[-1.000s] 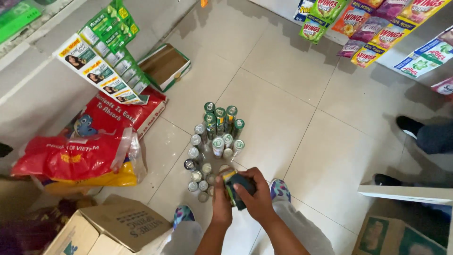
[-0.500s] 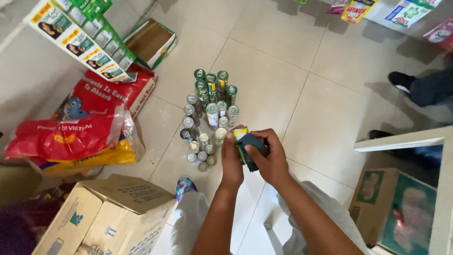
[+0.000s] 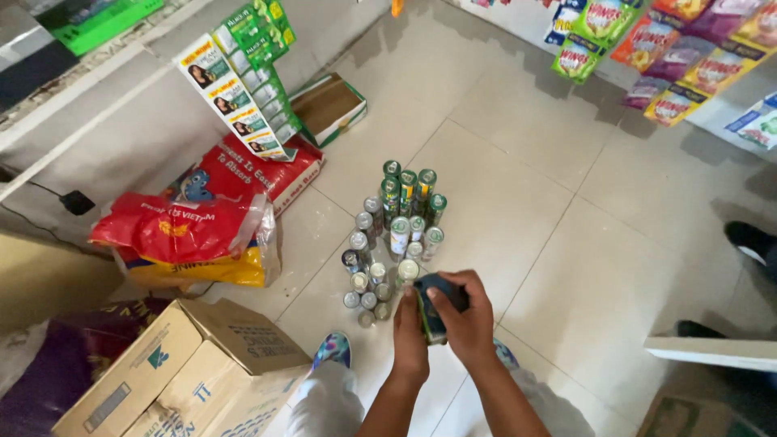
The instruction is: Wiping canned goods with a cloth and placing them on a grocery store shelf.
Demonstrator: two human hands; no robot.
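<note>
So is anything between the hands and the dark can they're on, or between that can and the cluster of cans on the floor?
Nothing visible. Both hands, left and right, already grip the dark can directly. It sits right at the near edge of the cans standing on the tile floor, with no object in between.

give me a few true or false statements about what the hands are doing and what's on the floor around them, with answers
1. Both hands hold one dark can between them. True: the left hand and the right hand both grip it.
2. The cluster of cans stands on a table. False: it stands on the tiled floor.
3. A cardboard box sits at the lower left. True.
4. The red bag lies to the right of the cans. False: it lies to their left.
5. The held can is lifted high above the person's head. False: it is low, just beside the nearest cans.
</note>
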